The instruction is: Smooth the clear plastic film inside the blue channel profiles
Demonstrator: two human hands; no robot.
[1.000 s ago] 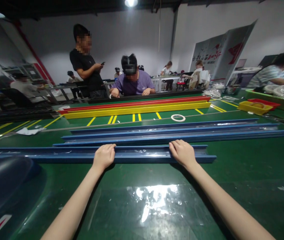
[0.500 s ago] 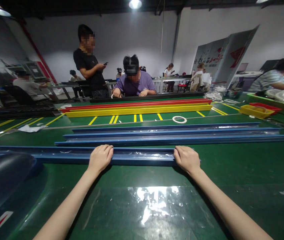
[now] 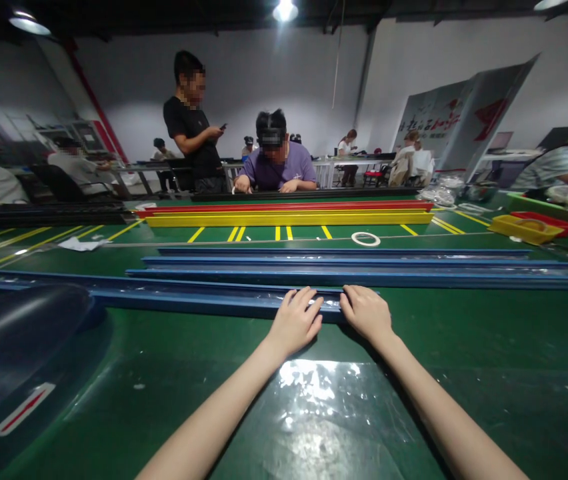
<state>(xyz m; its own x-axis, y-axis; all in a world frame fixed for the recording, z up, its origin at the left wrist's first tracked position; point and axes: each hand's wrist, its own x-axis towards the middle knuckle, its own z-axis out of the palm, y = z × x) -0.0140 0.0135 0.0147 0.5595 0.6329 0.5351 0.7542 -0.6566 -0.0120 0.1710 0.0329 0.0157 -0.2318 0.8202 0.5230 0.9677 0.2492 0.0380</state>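
A long blue channel [image 3: 174,297] with clear film in it lies across the green table [image 3: 489,333] in front of me. My left hand [image 3: 295,322] rests on it near its right end, fingers stretched flat over the film. My right hand [image 3: 367,311] is just beside it, its fingers curled over the channel's right end. The two hands are nearly touching.
Several more blue channels [image 3: 364,267] lie just beyond, then a yellow rail [image 3: 289,219] and a red rail [image 3: 284,207]. A white tape ring [image 3: 365,239] lies mid-table, and a dark roll [image 3: 19,347] sits near left. A yellow tray [image 3: 524,229] is at right. Across the table, a person in purple [image 3: 277,167] is seated.
The near blue channel has slid left, so its right end now lies under my right hand. My left hand moved right along it and its fingers have flattened out.
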